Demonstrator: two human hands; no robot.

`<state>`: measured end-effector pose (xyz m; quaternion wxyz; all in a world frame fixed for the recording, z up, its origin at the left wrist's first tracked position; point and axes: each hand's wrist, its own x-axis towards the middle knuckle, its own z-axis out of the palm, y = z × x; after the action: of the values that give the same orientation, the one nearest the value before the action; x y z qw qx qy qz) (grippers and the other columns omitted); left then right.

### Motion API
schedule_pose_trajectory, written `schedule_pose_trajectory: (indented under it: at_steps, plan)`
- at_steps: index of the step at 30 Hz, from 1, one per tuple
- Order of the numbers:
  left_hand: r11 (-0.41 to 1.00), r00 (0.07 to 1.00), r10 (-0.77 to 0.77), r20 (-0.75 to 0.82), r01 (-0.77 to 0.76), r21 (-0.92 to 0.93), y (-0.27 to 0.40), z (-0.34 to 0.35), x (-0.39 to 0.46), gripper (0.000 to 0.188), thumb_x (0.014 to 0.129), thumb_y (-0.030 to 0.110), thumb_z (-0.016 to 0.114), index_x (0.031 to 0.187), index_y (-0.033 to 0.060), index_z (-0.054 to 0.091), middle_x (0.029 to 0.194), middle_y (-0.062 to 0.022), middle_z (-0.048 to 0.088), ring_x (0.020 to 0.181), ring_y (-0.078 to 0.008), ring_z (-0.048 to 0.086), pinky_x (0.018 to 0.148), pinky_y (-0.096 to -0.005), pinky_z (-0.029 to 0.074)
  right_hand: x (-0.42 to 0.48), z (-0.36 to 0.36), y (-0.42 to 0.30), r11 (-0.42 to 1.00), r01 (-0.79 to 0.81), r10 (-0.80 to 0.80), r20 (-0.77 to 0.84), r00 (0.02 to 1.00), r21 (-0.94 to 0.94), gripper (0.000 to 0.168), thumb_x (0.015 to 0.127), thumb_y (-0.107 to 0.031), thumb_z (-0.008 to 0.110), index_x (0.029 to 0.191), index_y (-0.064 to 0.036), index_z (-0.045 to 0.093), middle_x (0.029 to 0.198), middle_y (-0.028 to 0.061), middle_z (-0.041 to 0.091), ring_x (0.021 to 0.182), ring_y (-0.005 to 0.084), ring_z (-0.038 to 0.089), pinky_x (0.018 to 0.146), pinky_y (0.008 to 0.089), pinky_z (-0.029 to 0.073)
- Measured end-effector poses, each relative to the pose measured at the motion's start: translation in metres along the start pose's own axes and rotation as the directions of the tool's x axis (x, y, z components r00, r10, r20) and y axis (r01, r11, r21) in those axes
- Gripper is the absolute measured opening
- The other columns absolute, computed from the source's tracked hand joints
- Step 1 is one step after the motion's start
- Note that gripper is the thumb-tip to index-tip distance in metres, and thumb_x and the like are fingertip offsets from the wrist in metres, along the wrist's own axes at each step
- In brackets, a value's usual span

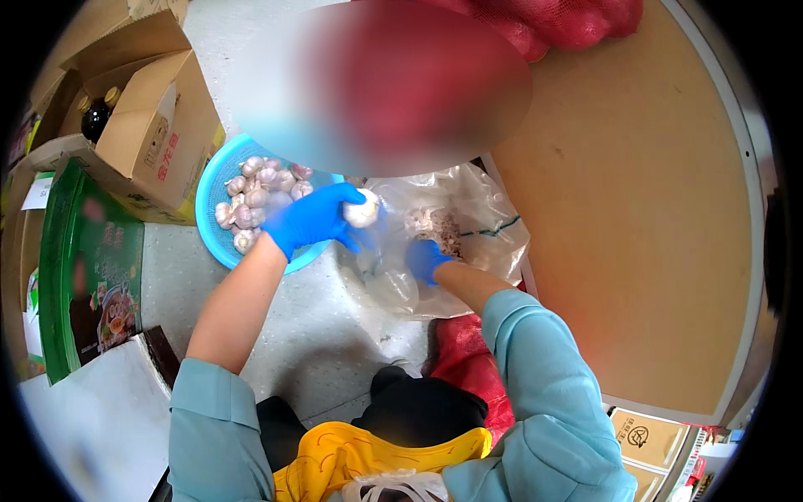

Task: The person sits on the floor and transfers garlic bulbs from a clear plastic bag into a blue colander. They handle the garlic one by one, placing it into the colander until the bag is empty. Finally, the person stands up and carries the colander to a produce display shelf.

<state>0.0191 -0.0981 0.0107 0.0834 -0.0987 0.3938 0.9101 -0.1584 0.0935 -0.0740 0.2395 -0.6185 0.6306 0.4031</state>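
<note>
In its blue glove, my left hand (312, 218) grips a pale garlic bulb (362, 209) between thumb and fingers. Beneath that hand stands a round blue plastic colander (207, 226), with several purplish-white garlic bulbs (256, 196) inside it. My right hand (428, 260), also gloved in blue, reaches into a clear plastic bag (495, 245). Close by its fingers lie dry garlic skins and scraps (446, 233) in the bag. The right fingertips are hidden, so what they hold does not show.
Left of the colander are an open cardboard carton (144, 125) with dark bottles (96, 118) and a green printed box (94, 276). A large tan board (627, 219) stands on the right. Red mesh sacks lie at the top (564, 25) and near my legs (467, 357). A blurred patch hides the top middle.
</note>
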Motion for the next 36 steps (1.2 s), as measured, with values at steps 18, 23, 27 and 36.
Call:
schedule_pose_trajectory:
  at_steps: [18,23,27,36]
  plan:
    - [0.517,0.884,0.439,-0.16,-0.104,0.849,-0.036,0.01,0.025,0.031,0.08,0.022,0.053,0.103,0.0027,0.054,0.093,-0.0175,0.06,0.087,-0.0285,0.058,0.076,-0.0346,0.044,-0.092,0.026,0.058,-0.535,0.488,0.327,-0.363,0.872,0.689,0.024,0.087,-0.027,0.046,0.104,-0.009,0.049,0.089,0.0055,0.054,0.077,0.0189,0.055,0.074,0.0349,0.047]
    - [0.911,0.942,0.276,-0.188,-0.195,0.364,-0.089,0.105,0.114,0.033,0.084,0.03,0.051,0.103,0.0041,0.057,0.094,-0.0094,0.06,0.085,-0.0182,0.056,0.076,-0.0305,0.043,-0.077,0.042,0.051,-0.043,0.583,0.562,-0.462,0.685,0.812,0.026,0.09,-0.025,0.04,0.104,-0.006,0.051,0.094,0.0082,0.057,0.088,0.0208,0.055,0.081,0.0322,0.044]
    - [0.938,0.908,0.347,-0.233,-0.336,0.086,-0.154,0.063,0.175,0.034,0.082,0.036,0.054,0.096,0.006,0.06,0.085,-0.0054,0.06,0.07,-0.0113,0.054,0.061,-0.0236,0.043,-0.082,0.022,0.033,-0.716,0.564,0.54,-0.187,0.821,0.411,0.024,0.089,-0.018,0.041,0.105,-0.003,0.052,0.098,0.0086,0.057,0.089,0.0204,0.054,0.085,0.0296,0.042]
    - [0.927,0.986,0.164,-0.009,-0.157,-0.341,-0.126,0.048,0.148,0.016,0.08,0.019,0.054,0.088,0.0062,0.058,0.077,-0.0005,0.054,0.067,-0.0109,0.052,0.054,-0.0234,0.042,-0.106,0.001,0.059,0.137,0.305,0.68,-0.313,0.663,0.943,0.042,0.077,-0.012,0.058,0.116,0.0,0.046,0.106,0.0107,0.056,0.093,0.0182,0.054,0.08,0.0324,0.044]
